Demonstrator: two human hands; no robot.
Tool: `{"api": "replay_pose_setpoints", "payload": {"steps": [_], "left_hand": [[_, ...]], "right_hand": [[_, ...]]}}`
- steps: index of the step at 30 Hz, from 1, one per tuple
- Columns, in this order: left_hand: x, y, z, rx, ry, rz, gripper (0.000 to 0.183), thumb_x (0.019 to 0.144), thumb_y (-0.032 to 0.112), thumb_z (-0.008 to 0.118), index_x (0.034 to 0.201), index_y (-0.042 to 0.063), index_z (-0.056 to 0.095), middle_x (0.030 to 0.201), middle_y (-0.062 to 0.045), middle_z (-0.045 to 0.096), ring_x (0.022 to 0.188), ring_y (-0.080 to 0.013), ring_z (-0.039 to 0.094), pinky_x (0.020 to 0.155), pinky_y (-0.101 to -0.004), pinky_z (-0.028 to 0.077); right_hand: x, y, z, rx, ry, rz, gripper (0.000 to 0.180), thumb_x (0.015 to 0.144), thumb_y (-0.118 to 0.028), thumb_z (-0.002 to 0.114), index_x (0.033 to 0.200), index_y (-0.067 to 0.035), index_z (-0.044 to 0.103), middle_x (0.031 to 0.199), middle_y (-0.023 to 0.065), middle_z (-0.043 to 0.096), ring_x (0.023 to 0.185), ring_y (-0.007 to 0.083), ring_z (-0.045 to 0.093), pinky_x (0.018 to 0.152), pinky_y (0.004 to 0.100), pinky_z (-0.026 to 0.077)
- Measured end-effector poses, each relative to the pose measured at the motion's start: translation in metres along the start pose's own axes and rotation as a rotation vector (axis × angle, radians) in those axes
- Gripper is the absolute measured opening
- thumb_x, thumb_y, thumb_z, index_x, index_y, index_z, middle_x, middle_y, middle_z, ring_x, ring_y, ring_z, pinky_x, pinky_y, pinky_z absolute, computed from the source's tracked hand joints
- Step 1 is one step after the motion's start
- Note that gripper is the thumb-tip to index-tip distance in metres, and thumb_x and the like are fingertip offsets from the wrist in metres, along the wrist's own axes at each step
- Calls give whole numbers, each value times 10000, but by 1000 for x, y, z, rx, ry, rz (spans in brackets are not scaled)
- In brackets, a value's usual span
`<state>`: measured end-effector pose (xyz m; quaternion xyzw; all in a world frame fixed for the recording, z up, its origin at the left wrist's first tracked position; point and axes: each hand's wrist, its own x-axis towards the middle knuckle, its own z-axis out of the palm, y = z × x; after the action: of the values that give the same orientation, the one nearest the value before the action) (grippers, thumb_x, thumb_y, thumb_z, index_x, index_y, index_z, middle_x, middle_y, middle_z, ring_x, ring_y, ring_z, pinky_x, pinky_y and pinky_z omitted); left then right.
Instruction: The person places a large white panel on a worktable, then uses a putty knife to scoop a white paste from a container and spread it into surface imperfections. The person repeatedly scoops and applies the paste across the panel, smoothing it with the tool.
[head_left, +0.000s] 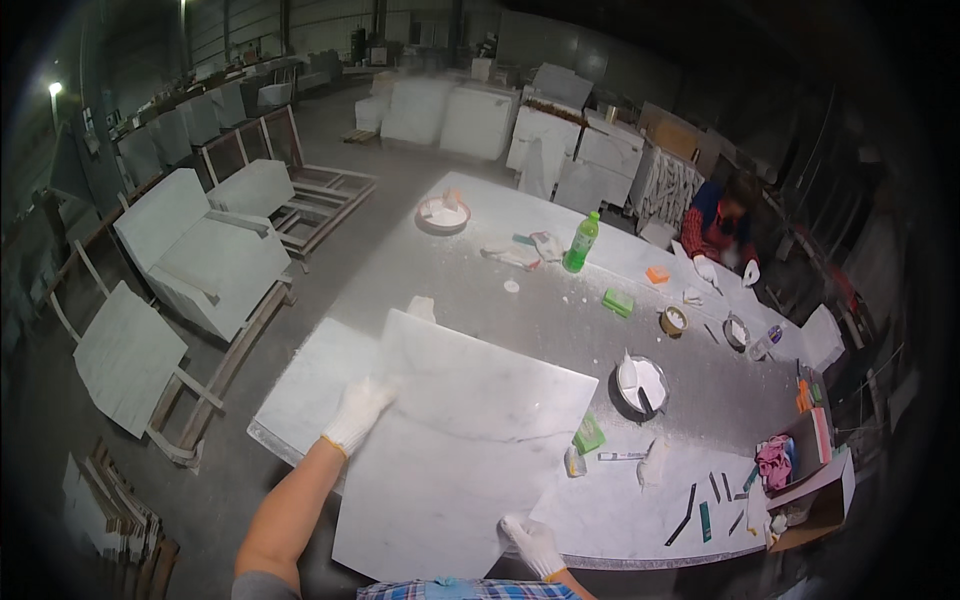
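Note:
A white stone slab with grey veining lies before me, its near end reaching past the table edge towards my body. My left hand, in a white knitted glove, grips the slab's left edge. My right hand, gloved the same way, holds its lower right edge, the thumb on top. Under and left of it is another pale slab on the table. Close to the slab's right side are a green block, a marker pen and a bowl of white paste.
Across the table stand a green bottle, a bowl of white powder and a small bowl. A person works at the far right side. Dark strips and an open cardboard box are at right; slab racks stand left.

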<state>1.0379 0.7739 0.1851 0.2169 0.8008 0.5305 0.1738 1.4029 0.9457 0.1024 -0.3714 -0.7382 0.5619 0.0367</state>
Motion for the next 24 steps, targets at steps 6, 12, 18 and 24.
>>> {"api": "replay_pose_setpoints", "payload": {"steps": [6,12,18,24], "left_hand": [[5,18,-6,-2,-68,-96,411,921,292,729,1211,4,678,1019,-64,698,919,-140,614,834,-282,496],[-16,126,4,771,317,188,740,778,423,799,1358,25,572,1308,-187,601,1260,-341,514,1080,-416,393],[22,156,27,795,107,636,599,788,384,767,1314,122,651,1294,-138,627,1224,-340,519,1117,-483,348],[46,134,36,679,94,903,277,820,322,697,1051,180,755,962,-104,642,969,-336,557,841,-468,428]], "right_hand": [[6,-6,-5,-31,-126,224,545,928,-528,664,1021,3,747,879,154,745,826,177,692,763,323,525],[5,-54,-21,-143,-35,37,546,894,-545,679,1055,-29,756,955,178,758,913,276,732,807,361,535],[14,-39,-22,-213,-91,52,536,896,-525,685,1058,-18,752,918,180,756,878,269,725,797,360,534],[34,-22,-80,246,-29,-47,297,1010,-315,618,986,-42,731,869,8,698,779,99,618,678,272,488]]}}
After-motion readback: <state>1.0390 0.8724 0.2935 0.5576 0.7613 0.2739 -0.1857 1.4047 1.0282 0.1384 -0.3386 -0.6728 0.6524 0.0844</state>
